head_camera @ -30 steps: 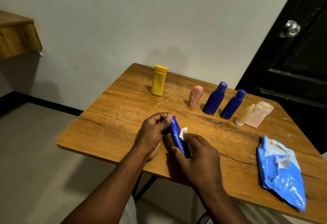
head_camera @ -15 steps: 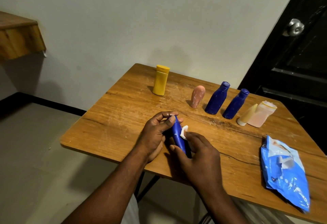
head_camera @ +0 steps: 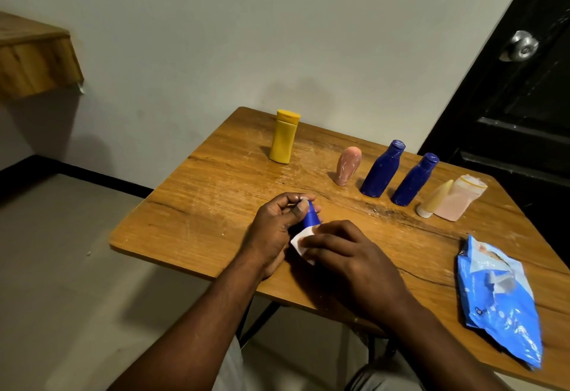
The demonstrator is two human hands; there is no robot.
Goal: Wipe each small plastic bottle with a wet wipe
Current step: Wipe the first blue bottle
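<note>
Since the blue bottle is small hollow plastic, I'd call it light and fairly stiff, with walls that may give a bit under a hard squeeze and a skin that gets slick once damp. It sits low over the near-middle of the bench, between both hands, cap end pointing away; can't tell if its base touches the wood. The left hand has the cap end, with its fingers curled over the top and the thumb on the side. The right hand wraps the lower body, its fingers curled and pressing the wet wipe onto the plastic. One white corner of the wipe pokes out on the left and the rest is hidden. The neck looks like the best hold, since the shoulder should stop the grip sliding, so pinch there and twist while the other hand keeps the wipe clamped. The wipe is limp and soft and will likely bunch, so re-spread it as needed. Along the far side stand a yellow bottle, a pink bottle, a second blue bottle, a third blue bottle, a cream cone-shaped bottle and a pale bottle right against it. All look light and tippy, so take them mid-body, not by the cap. The wipe pack lies at the right, crinkly and soft.
</note>
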